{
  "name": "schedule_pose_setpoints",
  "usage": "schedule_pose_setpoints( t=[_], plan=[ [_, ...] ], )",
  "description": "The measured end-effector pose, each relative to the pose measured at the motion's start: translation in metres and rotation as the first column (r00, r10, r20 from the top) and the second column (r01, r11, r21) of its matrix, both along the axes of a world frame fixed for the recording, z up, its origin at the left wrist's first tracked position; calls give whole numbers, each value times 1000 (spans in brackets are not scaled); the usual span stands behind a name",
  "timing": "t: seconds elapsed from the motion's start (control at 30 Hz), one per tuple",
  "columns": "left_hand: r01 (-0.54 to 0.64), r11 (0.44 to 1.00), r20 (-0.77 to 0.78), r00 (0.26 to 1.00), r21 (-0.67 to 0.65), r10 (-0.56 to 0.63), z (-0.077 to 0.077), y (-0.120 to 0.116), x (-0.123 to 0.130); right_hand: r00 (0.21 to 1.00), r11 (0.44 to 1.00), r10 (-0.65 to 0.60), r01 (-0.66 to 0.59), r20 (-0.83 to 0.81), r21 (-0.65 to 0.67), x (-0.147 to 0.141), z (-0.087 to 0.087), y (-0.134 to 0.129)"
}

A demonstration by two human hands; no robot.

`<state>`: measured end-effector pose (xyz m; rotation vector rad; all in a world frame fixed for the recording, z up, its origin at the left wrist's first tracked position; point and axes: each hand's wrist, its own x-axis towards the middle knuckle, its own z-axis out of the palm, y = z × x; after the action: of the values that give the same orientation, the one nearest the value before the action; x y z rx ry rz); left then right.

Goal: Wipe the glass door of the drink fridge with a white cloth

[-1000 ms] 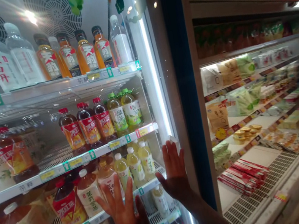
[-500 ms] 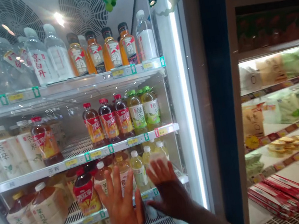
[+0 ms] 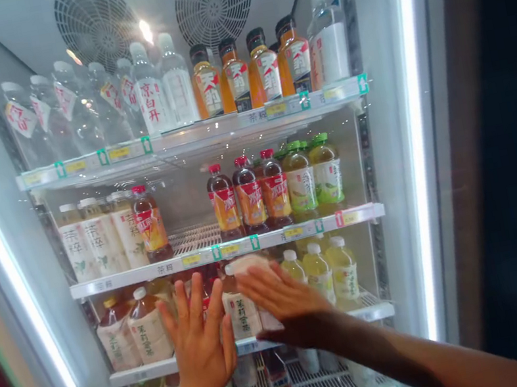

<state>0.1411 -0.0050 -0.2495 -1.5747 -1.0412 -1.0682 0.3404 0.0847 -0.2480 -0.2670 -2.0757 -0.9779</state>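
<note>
A person's left hand (image 3: pixel 200 340), open with fingers pointing up, and flat, ungripping right hand (image 3: pixel 291 300), angled upper left over a pale cloth (image 3: pixel 249 262), face bottles (image 3: pixel 250 200) in a drinks cooler (image 3: pixel 388 150), the cloth's visible edge running roughly sideways, its long axis hidden.

Glass (image 3: pixel 184 196): bars the front.
Middle shelf (image 3: pixel 271 239): open gap between the left red-capped bottle (image 3: pixel 151 229) and the right trio (image 3: pixel 252 204).
Top shelf (image 3: pixel 212 129): bottles (image 3: pixel 180 97) crowd it, left to right.
</note>
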Motion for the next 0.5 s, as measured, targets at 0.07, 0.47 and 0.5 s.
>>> schedule_pose_setpoints(
  t=[0.07, 0.47, 0.5],
  plan=[
    [-35, 999, -7, 999, 15, 35, 7, -3, -21, 989, 997, -76, 72, -124, -41, -17, 23, -5],
    [-75, 997, -17, 997, 27, 75, 25, -10, -113, 959, 987, -153, 160, -238, 9, -123, 55, -31],
    [-69, 997, -17, 997, 30, 69, 25, -11, -119, 949, 984, -173, 175, -264, -13, -130, 57, -34]
  ],
)
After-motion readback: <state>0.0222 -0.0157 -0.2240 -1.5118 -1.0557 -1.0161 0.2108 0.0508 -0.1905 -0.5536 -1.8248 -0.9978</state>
